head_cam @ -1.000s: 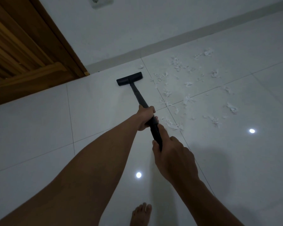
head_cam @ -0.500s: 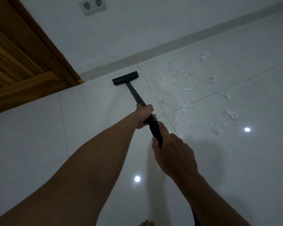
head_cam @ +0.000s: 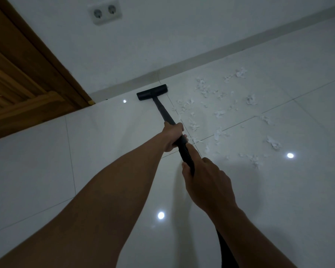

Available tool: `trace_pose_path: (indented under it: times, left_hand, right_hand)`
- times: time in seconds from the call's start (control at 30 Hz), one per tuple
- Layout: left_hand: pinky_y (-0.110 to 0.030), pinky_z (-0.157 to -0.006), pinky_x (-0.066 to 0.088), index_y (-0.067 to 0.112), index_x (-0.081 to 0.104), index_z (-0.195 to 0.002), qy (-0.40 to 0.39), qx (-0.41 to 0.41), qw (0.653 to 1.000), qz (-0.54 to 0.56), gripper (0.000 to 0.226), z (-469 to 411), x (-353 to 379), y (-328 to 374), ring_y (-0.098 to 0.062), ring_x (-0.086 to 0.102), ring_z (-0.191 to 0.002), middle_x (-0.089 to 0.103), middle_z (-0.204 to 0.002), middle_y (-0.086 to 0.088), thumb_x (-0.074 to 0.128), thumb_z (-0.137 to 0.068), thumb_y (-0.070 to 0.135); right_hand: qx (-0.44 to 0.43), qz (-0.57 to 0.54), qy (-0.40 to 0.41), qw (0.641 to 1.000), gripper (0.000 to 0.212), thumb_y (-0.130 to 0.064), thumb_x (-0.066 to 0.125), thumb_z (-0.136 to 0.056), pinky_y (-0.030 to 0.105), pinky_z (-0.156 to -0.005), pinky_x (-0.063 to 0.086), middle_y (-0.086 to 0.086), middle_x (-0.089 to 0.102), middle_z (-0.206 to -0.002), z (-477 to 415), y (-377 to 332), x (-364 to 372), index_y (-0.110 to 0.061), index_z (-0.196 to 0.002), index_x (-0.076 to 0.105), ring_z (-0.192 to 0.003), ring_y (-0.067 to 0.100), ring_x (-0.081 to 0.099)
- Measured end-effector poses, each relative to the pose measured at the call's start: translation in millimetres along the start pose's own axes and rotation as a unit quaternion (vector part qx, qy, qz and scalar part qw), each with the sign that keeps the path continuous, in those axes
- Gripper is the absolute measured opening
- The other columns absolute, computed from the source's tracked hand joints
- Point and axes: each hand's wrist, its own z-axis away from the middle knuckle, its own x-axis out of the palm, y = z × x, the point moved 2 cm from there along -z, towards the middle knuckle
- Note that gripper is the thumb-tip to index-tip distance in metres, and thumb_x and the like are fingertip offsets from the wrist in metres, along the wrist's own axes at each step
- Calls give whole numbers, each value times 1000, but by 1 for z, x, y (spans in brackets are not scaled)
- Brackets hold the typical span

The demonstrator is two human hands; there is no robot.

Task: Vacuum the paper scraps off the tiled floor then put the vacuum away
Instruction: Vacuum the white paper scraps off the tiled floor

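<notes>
A black vacuum wand (head_cam: 163,111) runs from my hands to its flat floor head (head_cam: 152,92), which lies on the white tiled floor (head_cam: 46,161) near the skirting. My left hand (head_cam: 173,135) grips the wand further forward. My right hand (head_cam: 205,180) grips the ribbed part of the hose just behind it, and the hose (head_cam: 223,246) trails down past my right forearm. White paper scraps (head_cam: 219,113) lie scattered on the tiles to the right of the floor head.
A wooden door and frame (head_cam: 27,74) stand at the left. A white wall carries a double socket (head_cam: 104,11) above a grey skirting (head_cam: 201,59). Ceiling lights reflect as bright spots (head_cam: 161,215) in the glossy tiles.
The floor head has slid forward and closer to the skirting. The view has tilted up, so the wall socket now shows fully and my foot has left the frame.
</notes>
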Motion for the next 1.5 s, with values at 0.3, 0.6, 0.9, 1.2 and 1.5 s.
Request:
trace_pose_path:
  times: [0.3,0.6,0.9,1.2,1.5]
  left_hand:
    - [-27,-50,53,17,20,-151,-5,2,1000,2,62,-14,13,16,-16,56,-61,54,-84,-11,47,-96,7]
    - [-27,-50,55,19,18,-153,8,15,1000,-21,66,-21,18,39,-17,59,-63,56,-95,-13,49,-96,9]
    - [-32,-64,57,17,21,-152,11,2,1000,-10,65,-46,61,48,-18,59,-63,56,-93,-13,50,-94,8]
    - [-31,-57,54,17,23,-150,17,6,1000,-10,62,-57,90,62,-18,59,-60,57,-84,-12,50,-94,9]
    - [-33,-63,55,15,22,-151,27,7,1000,-6,63,-51,108,61,-20,59,-65,57,-89,-13,50,-95,10]
  right_hand:
    - [6,-18,-5,1000,57,-43,37,-104,15,-50,27,-7,49,-82,-18,8,-12,-38,-155,13,-57,5,44]
    - [0,-22,-2,1000,58,-43,36,-104,17,-52,30,-7,52,-87,-36,12,-19,-35,-156,13,-65,8,51]
    - [9,-26,-1,1000,56,-44,35,-104,28,-69,50,-7,52,-94,-63,51,-35,-36,-155,13,-76,13,60]
    - [-16,-44,1,999,56,-45,35,-103,31,-74,54,-4,59,-103,-84,83,-51,-38,-155,14,-82,15,62]
    - [-45,-56,4,997,55,-43,37,-103,34,-77,56,-2,60,-103,-81,101,-71,-38,-155,17,-85,15,63]
